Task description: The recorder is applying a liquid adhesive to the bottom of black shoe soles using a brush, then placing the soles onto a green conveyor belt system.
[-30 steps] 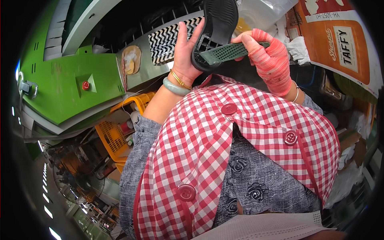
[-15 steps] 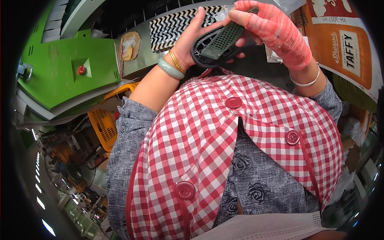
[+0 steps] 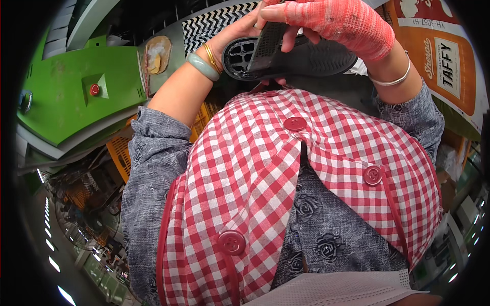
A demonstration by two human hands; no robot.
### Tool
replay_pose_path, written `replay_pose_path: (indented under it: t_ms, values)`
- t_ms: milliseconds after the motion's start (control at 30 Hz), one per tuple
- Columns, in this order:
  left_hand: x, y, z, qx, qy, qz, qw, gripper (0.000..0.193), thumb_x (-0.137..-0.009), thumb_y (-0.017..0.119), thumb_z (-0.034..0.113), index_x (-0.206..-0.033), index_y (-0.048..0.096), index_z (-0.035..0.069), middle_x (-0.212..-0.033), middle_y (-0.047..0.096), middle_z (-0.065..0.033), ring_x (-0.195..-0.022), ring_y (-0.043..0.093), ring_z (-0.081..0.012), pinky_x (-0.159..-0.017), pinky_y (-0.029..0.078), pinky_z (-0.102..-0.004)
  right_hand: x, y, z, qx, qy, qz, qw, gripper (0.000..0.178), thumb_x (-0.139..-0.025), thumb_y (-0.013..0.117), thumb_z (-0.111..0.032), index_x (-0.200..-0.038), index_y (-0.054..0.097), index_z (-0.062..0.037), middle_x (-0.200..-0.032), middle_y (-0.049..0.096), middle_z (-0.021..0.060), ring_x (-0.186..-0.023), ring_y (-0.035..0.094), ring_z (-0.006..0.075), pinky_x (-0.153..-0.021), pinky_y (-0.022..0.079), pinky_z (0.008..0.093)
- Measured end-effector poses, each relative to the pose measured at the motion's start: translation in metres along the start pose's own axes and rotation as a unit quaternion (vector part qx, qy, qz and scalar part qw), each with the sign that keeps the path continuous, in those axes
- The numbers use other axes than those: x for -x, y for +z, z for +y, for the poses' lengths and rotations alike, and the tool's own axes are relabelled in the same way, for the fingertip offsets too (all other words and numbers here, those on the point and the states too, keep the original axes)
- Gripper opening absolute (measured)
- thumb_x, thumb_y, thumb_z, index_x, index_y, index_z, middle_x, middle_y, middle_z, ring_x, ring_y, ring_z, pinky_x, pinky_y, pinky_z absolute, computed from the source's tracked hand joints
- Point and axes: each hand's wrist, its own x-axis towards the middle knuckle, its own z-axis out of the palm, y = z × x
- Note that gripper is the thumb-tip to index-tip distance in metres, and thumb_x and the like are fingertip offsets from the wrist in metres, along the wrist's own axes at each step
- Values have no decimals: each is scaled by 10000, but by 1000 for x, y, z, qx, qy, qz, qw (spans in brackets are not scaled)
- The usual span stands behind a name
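shoe sole (image 3: 326, 61), black, lies crosswise in our left hand (image 3: 230, 36), just beyond our checked apron (image 3: 240, 168), its gridded heel toward the left. our left hand curls around it, fingertips showing at the near edge, seemingly to keep it steady. our wrapped right hand (image 3: 334, 25) pinches the green perforated strip (image 3: 267, 45) between thumb and fingers, perhaps so its angle against the heel stays easy to control. compared with a moment ago, the strip stands steeper rather than lying along the heel, and the sole's toe end now shows at right.
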Motion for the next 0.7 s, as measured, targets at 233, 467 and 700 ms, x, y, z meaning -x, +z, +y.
replay_pose_path:
  t_ms: [233,467,700]
  values:
    - [16,10,24,116,-175,-84,974,827,-817,328,674,-1284,357,-9,-979,603,-215,-660,648,-349,-455,546,-331,12,-26,27,-27,-2,4,1000,183,-868,568,-213,-916,625,-46,-797,630,13,-620,606,73,-463,381,142]
    - [17,-12,15,107,-196,-28,974,636,-899,365,479,-1306,349,-9,-1069,581,-211,-720,649,-348,-549,556,-347,30,-42,98,27,-99,150,983,233,-884,525,-258,-924,634,-57,-775,631,29,-608,587,51,-486,371,166]
    - [21,-27,-3,95,-8,47,994,529,-867,484,102,-1345,279,7,-1246,464,-173,-1073,540,-286,-893,470,-344,21,-59,165,-91,-140,469,867,209,-866,567,-186,-929,603,11,-834,630,53,-616,610,108,-470,416,172]
